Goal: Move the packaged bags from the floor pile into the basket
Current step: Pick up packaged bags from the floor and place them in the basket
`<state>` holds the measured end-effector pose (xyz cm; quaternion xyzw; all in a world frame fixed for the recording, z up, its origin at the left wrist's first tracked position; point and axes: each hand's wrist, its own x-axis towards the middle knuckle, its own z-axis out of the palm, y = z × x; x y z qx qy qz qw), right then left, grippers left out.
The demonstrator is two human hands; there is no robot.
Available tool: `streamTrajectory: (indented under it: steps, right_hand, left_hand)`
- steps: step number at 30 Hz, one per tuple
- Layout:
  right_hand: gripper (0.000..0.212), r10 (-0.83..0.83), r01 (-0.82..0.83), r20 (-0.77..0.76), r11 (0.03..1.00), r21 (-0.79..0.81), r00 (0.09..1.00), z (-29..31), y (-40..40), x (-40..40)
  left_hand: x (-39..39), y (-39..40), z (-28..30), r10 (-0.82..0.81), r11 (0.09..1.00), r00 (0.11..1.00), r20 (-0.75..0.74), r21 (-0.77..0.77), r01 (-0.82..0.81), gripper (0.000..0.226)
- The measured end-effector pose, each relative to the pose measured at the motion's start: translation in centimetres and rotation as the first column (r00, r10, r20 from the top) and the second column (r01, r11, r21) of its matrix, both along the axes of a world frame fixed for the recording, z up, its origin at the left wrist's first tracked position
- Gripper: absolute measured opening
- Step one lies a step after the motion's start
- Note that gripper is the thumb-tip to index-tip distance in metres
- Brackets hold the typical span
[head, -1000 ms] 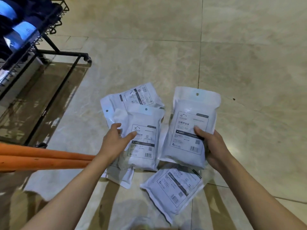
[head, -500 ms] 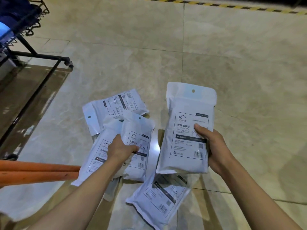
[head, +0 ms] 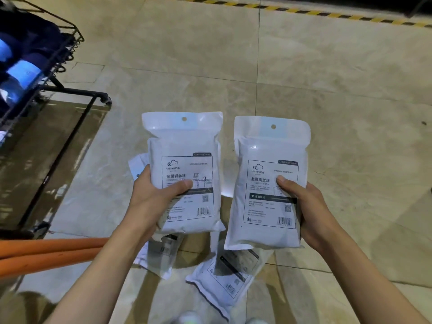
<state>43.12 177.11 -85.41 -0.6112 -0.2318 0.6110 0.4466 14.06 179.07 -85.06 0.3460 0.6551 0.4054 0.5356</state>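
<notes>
Two white packaged bags with printed labels are held up above the floor. My left hand (head: 152, 202) grips the left bag (head: 187, 146) by its lower left edge, thumb across the label. My right hand (head: 308, 209) grips the right bag (head: 268, 146) by its lower right edge. Under them, more white bags lie on the tiled floor: one at the bottom middle (head: 224, 277), another partly hidden behind my left forearm (head: 159, 256). The black wire basket (head: 63, 50) stands at the upper left on a black frame and holds dark blue items.
Two orange tubes (head: 46, 253) run in from the left edge beside my left forearm. The basket's black frame rail (head: 60, 155) rests on the floor at the left. A yellow-and-black striped line (head: 304, 12) marks the floor at the far edge.
My left hand has lifted a bag off the pile, up to the level of the bag in my right hand. The view has tilted upward, showing more of the basket.
</notes>
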Motion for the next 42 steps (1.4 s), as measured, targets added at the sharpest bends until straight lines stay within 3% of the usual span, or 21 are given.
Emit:
streamTrajectory:
  steps: [7, 19, 24, 30, 34, 42]
  right_hand:
    - [0.026, -0.006, 0.006, 0.053, 1.0, -0.006, 0.999, 16.0, -0.7, 0.2]
    - [0.022, 0.025, -0.03, 0.063, 0.996, 0.08, 0.998, 57.9, -3.0, 0.7]
    - [0.016, -0.003, -0.005, 0.056, 0.99, 0.139, 0.998, 70.1, -5.8, 1.8]
    - [0.021, -0.095, 0.088, 0.036, 0.985, 0.148, 0.995, 77.0, -9.3, 2.4]
    - [0.024, -0.188, 0.182, 0.02, 0.97, 0.163, 0.982, 79.2, -11.8, 2.7]
    - [0.018, -0.461, 0.438, 0.05, 0.866, 0.24, 0.886, 82.3, -18.9, 1.9]
  left_hand:
    - [-1.4, -1.0, 15.6, -0.006, 1.0, 1.0, -0.014, -0.012, 0.006, 0.043]
    - [0.9, -2.6, 59.2, -0.009, 0.993, 0.999, 0.04, 0.12, 0.004, 0.042]
    - [2.6, -5.2, 72.8, -0.034, 0.986, 0.993, 0.111, 0.167, 0.015, 0.035]
    - [3.6, -8.9, 79.3, -0.024, 0.978, 0.992, 0.121, 0.207, -0.002, 0.05]
    - [3.7, -8.8, 80.9, -0.086, 0.979, 0.991, 0.105, 0.194, 0.064, 0.041]
    - [5.5, -7.4, 82.7, -0.401, 0.904, 0.907, 0.124, 0.211, 0.371, 0.049]
